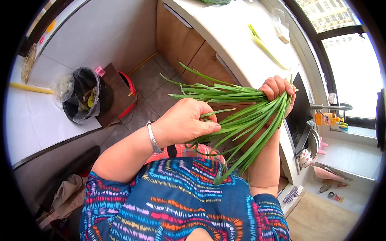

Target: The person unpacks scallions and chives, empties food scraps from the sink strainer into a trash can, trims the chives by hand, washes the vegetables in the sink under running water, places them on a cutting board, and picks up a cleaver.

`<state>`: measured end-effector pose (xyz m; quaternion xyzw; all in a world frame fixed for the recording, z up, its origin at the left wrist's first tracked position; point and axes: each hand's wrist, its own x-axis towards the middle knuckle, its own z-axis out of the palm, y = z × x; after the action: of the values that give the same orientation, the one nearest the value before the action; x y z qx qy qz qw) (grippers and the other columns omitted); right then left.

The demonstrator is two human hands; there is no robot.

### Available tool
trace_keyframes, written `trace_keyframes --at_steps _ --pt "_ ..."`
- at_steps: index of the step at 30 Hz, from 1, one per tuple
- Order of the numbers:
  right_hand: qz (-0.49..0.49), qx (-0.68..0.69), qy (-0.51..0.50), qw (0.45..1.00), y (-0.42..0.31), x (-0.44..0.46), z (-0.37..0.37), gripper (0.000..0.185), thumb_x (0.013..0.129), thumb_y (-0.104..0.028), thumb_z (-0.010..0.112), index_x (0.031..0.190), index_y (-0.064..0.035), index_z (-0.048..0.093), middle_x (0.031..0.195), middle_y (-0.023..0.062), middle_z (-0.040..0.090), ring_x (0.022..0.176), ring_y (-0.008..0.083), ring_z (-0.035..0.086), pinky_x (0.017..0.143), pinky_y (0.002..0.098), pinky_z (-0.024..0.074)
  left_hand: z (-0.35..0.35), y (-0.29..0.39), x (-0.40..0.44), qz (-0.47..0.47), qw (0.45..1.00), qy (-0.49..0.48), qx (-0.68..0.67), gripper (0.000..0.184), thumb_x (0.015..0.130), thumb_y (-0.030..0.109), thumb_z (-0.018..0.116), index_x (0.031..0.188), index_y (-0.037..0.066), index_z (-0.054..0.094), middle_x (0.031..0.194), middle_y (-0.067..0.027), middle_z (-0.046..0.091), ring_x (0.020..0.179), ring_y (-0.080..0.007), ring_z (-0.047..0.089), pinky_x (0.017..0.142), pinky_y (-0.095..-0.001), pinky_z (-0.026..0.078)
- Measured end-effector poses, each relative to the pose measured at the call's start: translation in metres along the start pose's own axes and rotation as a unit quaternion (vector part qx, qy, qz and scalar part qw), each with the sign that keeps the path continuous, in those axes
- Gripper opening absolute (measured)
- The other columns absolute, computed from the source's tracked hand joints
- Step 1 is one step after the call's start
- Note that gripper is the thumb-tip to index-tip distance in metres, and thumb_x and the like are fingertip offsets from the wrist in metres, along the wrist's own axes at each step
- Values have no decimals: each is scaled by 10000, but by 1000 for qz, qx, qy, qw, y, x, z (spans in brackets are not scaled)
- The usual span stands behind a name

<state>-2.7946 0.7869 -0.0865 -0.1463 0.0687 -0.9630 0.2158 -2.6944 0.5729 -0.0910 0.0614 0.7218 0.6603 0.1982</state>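
Observation:
A large bunch of garlic chives (245, 120), with long flat green leaves, is held in front of my body. My right hand (278, 89) is wrapped round its base end, beside the counter edge. The leaves fan out toward the left and down over my shirt. My left hand (187, 120), with a silver bangle at the wrist, is closed in a pinch on a leaf among the loose ends. A few loose stalks (267, 48) lie on the white counter (233, 32) beyond the bunch.
A bin lined with a black bag (82, 94) holds scraps at the left, beside a brown board (114, 94) and a red-rimmed bucket (130, 86). At the right are a sink tap (333, 107), an orange bottle (325, 119), a bowl (305, 157) and a wooden cutting board (321, 219).

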Motion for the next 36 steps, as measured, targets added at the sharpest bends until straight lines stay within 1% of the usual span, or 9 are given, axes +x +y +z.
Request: trace_keyframes --at_steps 2,3,6,13,15,19,30,34,36 --pt "0 -6 4 1000 2 0 -1 209 814 -203 509 633 -100 509 582 -26 342 526 90 287 470 216 272 0 1 3 -48 996 -61 -32 121 714 94 630 743 -18 593 613 -21 542 588 -63 479 535 -227 400" --pt "-1 -13 6 1000 3 0 -1 209 815 -204 509 634 -99 508 580 -25 340 525 90 286 470 215 272 0 -3 6 -17 998 -55 -11 98 707 73 631 729 -12 588 617 -5 539 593 -50 470 531 -219 394" --pt "1 -13 5 1000 4 -1 -1 212 820 -201 503 635 -98 507 581 -26 339 525 89 283 470 214 267 -1 -5 8 -67 993 -55 -74 92 714 77 621 723 -8 588 615 14 527 601 -40 456 530 -217 390" --pt "6 -10 -4 1000 4 -4 -2 208 824 -196 499 642 -97 506 589 -26 342 528 86 281 471 214 260 -4 -11 13 -38 996 -26 -78 92 738 86 602 714 -1 585 611 27 513 589 -36 430 524 -208 373" --pt "-2 -12 4 1000 4 -4 -1 205 824 -197 500 645 -98 508 588 -26 339 527 85 279 471 215 258 -4 -15 14 -36 988 -47 -142 107 744 100 611 709 2 584 610 26 512 588 -36 424 527 -206 370" --pt "0 -12 3 1000 1 -7 -4 212 830 -199 492 646 -96 509 588 -25 336 532 86 280 472 217 259 -2 -12 11 -64 991 -72 -91 123 752 114 617 721 0 583 613 26 508 593 -38 423 532 -211 371" --pt "22 -56 22 998 -3 -13 -12 226 846 -231 462 684 -85 525 589 -17 345 536 101 274 474 232 248 3 -18 11 51 998 -45 6 193 829 153 533 708 11 483 601 22 423 602 -68 362 536 -235 355" --pt "33 -76 39 996 -1 -14 -11 238 847 -240 450 688 -82 530 588 -14 345 531 103 269 468 235 242 5 -16 10 60 998 -31 -6 197 840 164 518 711 22 472 589 17 413 565 -70 359 508 -225 347" --pt "31 -80 42 995 -1 -15 -11 235 846 -240 452 688 -84 530 587 -16 344 532 103 270 469 234 243 3 -16 10 -41 993 -80 -77 203 848 170 500 704 34 460 571 16 415 520 -58 365 467 -215 332"
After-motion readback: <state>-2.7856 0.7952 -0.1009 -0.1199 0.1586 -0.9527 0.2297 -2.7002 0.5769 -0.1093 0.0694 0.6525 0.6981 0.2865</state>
